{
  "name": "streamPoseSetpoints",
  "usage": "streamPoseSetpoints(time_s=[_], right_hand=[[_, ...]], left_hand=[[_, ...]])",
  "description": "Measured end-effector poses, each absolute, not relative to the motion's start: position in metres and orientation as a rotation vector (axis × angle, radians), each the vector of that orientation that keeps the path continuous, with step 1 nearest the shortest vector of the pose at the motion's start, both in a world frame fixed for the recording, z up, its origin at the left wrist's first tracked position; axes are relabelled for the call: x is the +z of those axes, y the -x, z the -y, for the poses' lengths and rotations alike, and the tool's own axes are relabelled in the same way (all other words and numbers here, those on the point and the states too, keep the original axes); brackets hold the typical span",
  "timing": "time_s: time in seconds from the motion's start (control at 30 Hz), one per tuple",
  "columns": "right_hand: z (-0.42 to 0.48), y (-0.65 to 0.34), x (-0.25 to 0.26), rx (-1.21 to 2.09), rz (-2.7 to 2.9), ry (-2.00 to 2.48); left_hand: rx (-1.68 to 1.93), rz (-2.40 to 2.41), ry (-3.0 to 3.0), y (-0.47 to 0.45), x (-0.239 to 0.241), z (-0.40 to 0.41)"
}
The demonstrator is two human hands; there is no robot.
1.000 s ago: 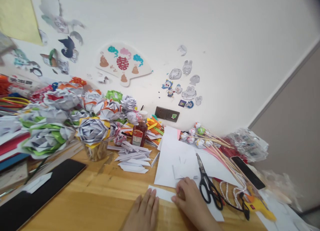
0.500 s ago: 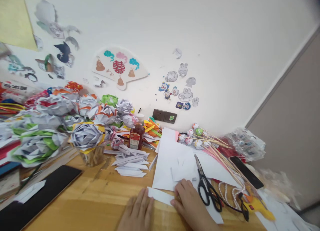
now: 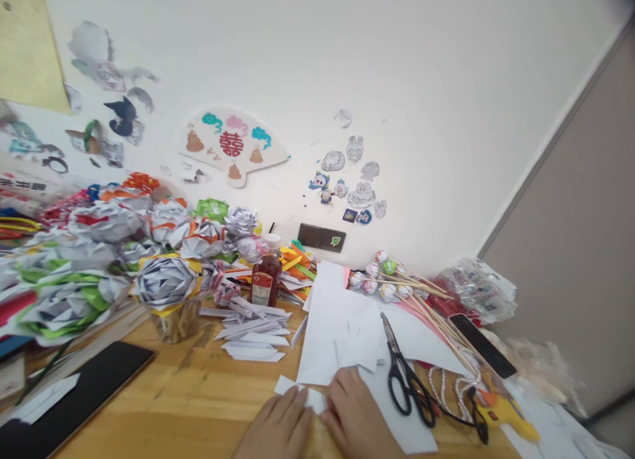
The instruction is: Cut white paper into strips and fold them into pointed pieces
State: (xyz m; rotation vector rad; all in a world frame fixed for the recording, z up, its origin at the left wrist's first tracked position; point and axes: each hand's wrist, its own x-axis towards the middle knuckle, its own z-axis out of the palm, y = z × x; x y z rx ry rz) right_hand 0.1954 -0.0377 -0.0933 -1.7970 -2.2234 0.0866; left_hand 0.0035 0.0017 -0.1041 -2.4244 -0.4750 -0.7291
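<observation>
1. The left hand (image 3: 278,424) is lying flat on the light wooden tabletop (image 3: 198,396). Its fingers are extended and close together, pressing down on the small folded white paper strip (image 3: 288,385) rather than gripping it.
2. The right hand (image 3: 355,420) is resting just beside the left, with its fingers also flat and narrow and closing around nothing. The strip is lying under and between both sets of fingertips.
3. Black-handled steel scissors (image 3: 403,373) are lying just right of the right fingers, on large white paper sheets (image 3: 337,320) that spread beyond the fingertips.
4. A pile of folded white paper pieces (image 3: 254,332) is sitting ahead and left of the left fingers, with a red-brown plastic bottle (image 3: 264,280) standing behind it.
5. A flat black tablet (image 3: 84,393) is lying well left of the left fingers.
</observation>
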Motion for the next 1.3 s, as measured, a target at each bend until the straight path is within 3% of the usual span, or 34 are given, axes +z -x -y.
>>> streamPoseSetpoints(time_s=[0.37, 0.5, 1.3], right_hand=[[0.034, -0.192, -0.102, 0.215, 2.247, 1.541], [0.035, -0.192, -0.099, 0.249, 2.202, 1.551], [0.035, -0.204, -0.095, 0.346, 2.067, 1.074]], left_hand=[[-0.9, 0.465, 2.48, -0.01, -0.121, -0.025], [-1.146, 0.568, 2.518, -0.013, -0.114, -0.022], [-1.34, 0.549, 2.53, -0.022, -0.109, -0.014]])
